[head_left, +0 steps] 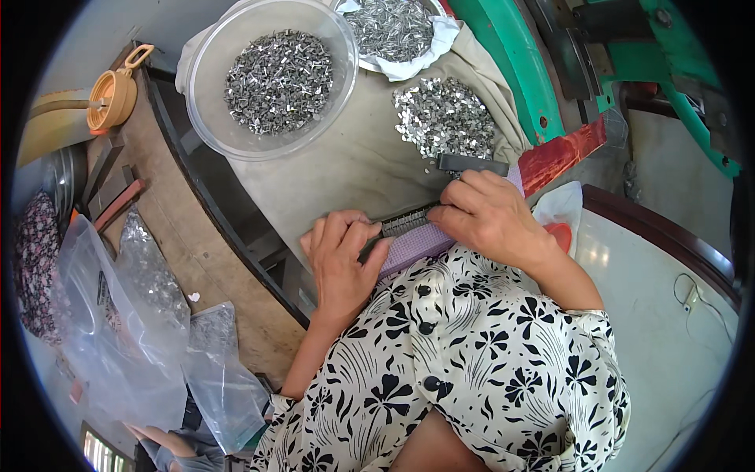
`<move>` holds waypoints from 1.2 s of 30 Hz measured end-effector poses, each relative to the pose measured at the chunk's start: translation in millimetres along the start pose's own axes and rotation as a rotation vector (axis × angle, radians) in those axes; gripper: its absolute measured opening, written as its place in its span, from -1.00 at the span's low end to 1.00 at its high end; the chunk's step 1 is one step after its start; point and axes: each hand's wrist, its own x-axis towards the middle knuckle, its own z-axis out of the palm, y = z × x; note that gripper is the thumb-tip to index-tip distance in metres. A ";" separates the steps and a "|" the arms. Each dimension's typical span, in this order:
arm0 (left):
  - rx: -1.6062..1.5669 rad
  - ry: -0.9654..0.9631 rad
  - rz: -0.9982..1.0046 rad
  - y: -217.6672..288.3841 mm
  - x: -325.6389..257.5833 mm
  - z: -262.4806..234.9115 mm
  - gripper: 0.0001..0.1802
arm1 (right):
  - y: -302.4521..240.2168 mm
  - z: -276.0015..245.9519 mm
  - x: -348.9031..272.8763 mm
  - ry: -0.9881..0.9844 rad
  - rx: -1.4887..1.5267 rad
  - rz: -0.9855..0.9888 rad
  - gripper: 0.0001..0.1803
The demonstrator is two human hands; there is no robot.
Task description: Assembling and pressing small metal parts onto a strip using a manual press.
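A dark, narrow slotted metal strip [405, 223] lies across my lap, over a purple checked cloth [417, 248]. My left hand [346, 252] is closed around the strip's left end, thumb on the near side. At its right end my right hand [491, 216] is bent in a pinch, fingertips at the slots; anything small between them is hidden. Just beyond my right knuckles is a dark flat bar [472, 164]. A loose heap of small shiny metal pieces [444, 118] lies on the beige cloth [354, 165] past the bar.
A clear plastic bowl [197, 118] holds many small metal pieces; beside it a paper-lined bowl [444, 35] holds thin silvery ones. A green machine frame [507, 63] rises at the right. Clear plastic bags [134, 330] and a wooden bench [197, 228] are at the left.
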 end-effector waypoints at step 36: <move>-0.013 -0.018 0.001 -1.5 1.4 -1.9 -0.69 | 30.7 -2.8 28.6 0.027 0.222 0.102 -0.86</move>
